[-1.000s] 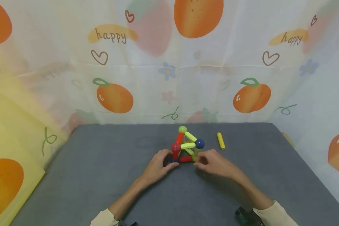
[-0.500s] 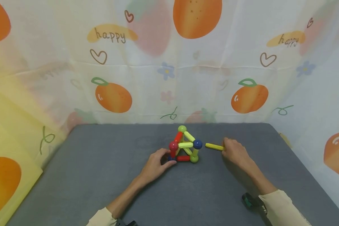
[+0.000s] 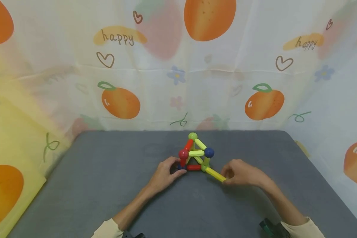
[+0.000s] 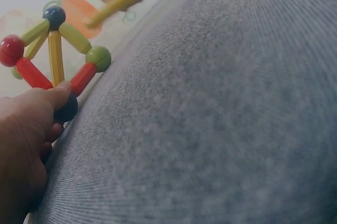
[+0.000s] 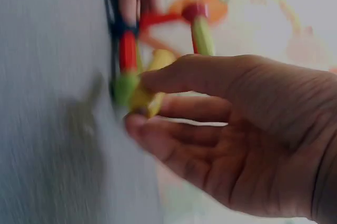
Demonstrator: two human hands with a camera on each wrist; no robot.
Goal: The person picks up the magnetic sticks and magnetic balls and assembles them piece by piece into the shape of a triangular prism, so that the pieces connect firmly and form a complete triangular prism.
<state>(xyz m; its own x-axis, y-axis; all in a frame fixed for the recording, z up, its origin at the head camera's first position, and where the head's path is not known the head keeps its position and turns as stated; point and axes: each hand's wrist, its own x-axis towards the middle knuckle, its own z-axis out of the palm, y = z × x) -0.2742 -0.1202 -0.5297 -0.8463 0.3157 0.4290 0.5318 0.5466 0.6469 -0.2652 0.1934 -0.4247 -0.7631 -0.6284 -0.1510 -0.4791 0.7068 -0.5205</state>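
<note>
A frame of coloured sticks and balls stands on the table, with a red ball (image 3: 183, 154), an upper blue ball (image 3: 209, 152) and a green ball (image 3: 192, 136) at its upper corners. My left hand (image 3: 163, 173) pinches the lower dark blue ball (image 4: 67, 110) at the near left corner, partly hiding it. Between thumb and fingers, my right hand (image 3: 244, 173) holds a yellow stick (image 3: 215, 174) by one end. Its free end overlaps the lower green ball (image 4: 98, 58) in the head view; the left wrist view shows a gap between them. The right wrist view is blurred.
The grey table (image 3: 107, 155) reaches back to a white curtain (image 3: 154, 99) printed with fruit. Yellow cloth (image 3: 15, 138) hangs along the left side. A dark wrist device (image 3: 269, 228) sits by the right sleeve.
My right hand left the frame, picked up the yellow stick from the table at the right, and brought it back towards the lower green ball. The left hand stays in place.
</note>
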